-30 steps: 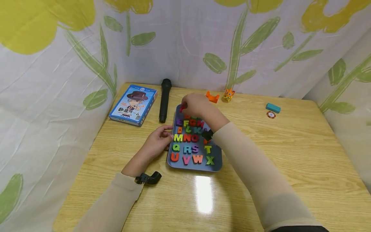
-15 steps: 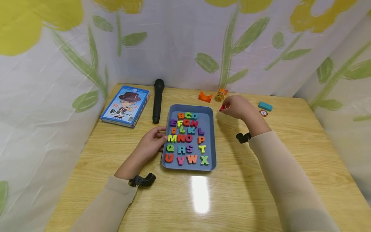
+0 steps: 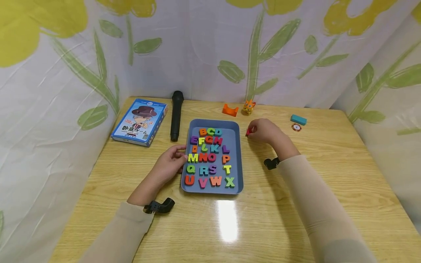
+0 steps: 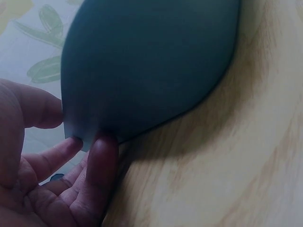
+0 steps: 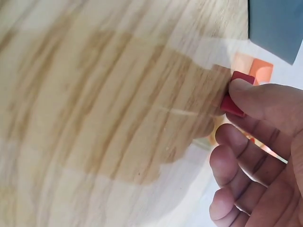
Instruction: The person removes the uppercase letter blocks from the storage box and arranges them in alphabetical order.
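A blue-grey tray [image 3: 234, 140] on the wooden table holds rows of coloured toy letters, such as a green X [image 3: 230, 182] and a yellow M [image 3: 193, 158]. At its left side, my left hand [image 3: 169, 164] holds the edge between thumb and fingers; the left wrist view shows the tray wall [image 4: 156, 66] up close. Just right of the tray, my right hand [image 3: 265, 131] pinches a small red toy letter [image 5: 234, 108] at or near the tabletop. Fingers cover part of that piece, so which letter it is cannot be told.
Behind the tray are an orange curved piece [image 3: 230, 110] and a small orange figurine [image 3: 248, 107]. A black microphone [image 3: 176, 117] and a blue game box [image 3: 139, 122] lie to the left. Towards the back right are a teal block [image 3: 298, 119] and a round chip [image 3: 296, 127].
My right hand has carried the red letter from the tray's top left corner to the table on its right, then lowered it slightly towards me. The left hand stays at the tray.
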`<state>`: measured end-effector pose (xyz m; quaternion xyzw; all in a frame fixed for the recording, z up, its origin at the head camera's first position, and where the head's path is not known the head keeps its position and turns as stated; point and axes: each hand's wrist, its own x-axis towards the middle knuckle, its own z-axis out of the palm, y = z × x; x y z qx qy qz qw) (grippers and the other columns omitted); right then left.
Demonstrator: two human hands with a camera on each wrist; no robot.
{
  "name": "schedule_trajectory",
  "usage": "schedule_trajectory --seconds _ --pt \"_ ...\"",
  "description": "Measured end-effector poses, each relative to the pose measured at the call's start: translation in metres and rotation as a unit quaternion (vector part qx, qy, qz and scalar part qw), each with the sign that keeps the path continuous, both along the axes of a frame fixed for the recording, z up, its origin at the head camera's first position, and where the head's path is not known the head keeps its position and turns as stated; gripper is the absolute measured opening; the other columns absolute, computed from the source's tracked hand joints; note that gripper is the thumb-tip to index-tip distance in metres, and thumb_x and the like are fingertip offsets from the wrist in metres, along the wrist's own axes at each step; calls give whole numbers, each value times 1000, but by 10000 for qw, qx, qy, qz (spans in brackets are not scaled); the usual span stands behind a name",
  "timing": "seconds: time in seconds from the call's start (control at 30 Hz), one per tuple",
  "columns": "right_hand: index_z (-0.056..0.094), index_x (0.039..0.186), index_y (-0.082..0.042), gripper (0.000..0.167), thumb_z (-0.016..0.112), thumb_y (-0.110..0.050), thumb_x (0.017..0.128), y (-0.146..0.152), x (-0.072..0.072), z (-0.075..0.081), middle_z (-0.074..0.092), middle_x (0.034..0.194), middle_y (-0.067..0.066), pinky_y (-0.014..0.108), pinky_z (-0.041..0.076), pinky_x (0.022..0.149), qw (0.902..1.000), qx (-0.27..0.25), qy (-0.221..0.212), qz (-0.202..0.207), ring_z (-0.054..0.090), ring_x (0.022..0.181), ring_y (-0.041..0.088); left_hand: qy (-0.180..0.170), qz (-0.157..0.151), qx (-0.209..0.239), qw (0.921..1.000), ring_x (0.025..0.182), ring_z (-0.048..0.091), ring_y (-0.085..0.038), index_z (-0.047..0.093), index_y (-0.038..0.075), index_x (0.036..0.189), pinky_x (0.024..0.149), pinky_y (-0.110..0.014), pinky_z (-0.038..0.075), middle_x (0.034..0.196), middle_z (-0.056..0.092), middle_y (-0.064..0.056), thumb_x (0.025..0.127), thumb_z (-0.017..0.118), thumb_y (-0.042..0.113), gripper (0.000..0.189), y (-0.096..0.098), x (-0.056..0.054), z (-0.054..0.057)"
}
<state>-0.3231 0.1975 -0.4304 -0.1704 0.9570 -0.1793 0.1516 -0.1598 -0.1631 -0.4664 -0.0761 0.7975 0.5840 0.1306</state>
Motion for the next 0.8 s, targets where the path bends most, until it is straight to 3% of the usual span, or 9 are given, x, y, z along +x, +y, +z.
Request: schedule_trajectory --seconds 0.23,0.43,0.53,0.63,0.8 --pt "73 126 -3 31 75 -15 98 -4 4 7 70 108 17 50 54 95 10000 58 -61 40 62 100 34 1 6 29 10000 102 68 -24 51 12 161 80 -30 60 136 63 -21 112 60 22 51 -2 2 2" --pt "67 142 0 46 77 -14 100 -22 5 44 70 123 23 54 53 101 9990 -52 273 337 64 111 39 15 66 -41 10000 105 68 -26 51 11 161 80 -30 60 135 63 -21 112 60 22 51 -6 3 3" --pt "68 140 -1 44 78 -13 100 -42 8 67 70 124 23 54 53 102 9966 -180 610 533 63 111 38 35 42 -13 10000 104 68 -25 50 10 161 80 -30 60 135 63 -21 112 60 22 52 -6 3 3" --pt "70 138 -3 40 78 -15 100 -71 10 81 71 127 21 52 54 104 9929 -240 812 833 64 113 36 37 6 23 10000 103 68 -24 50 9 162 80 -30 60 135 63 -22 112 60 22 52 -4 3 2" --pt "71 140 -9 39 76 -18 102 -122 11 76 72 131 14 47 55 104 9897 110 624 1288 65 115 30 50 -31 85 9999 103 69 -24 50 10 161 80 -30 61 135 64 -21 112 60 22 52 0 1 0"
